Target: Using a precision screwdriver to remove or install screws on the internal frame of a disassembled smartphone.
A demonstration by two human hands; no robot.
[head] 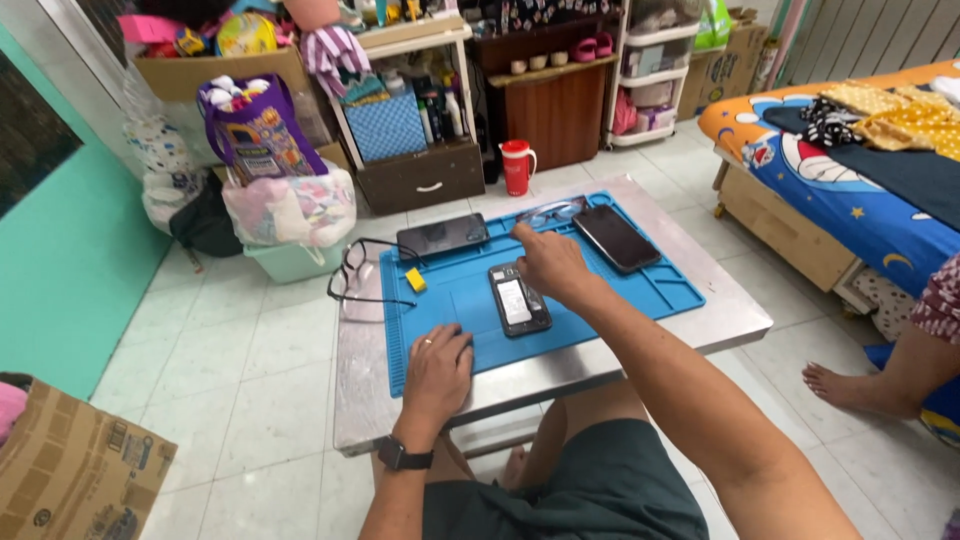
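Three phones lie on the blue silicone work mat (pixel 620 290) on the steel counter (pixel 730 320); the middle opened phone (pixel 518 300) (back cover already off) sits just under the right hand (pixel 550 265). That hand reaches, index finger extended, toward the far edge holding nothing, while the left hand (pixel 438 372) rests flat and empty on the mat's near edge, so nothing else looks dismantled.

A bright blue work mat (pixel 620 290) covers the silvery metal table (pixel 730 320). On it lie three black phones: a glossy one (pixel 442 236), another (pixel 616 238), and an opened one (pixel 518 298) with a white panel inside. A small yellow block (pixel 416 280) sits near a black cable (pixel 350 275). The bedsheet (pixel 850 200) is blue with yellow stars and moons. The jug (pixel 516 166) is red; the floor tiles (pixel 240 370) are white.
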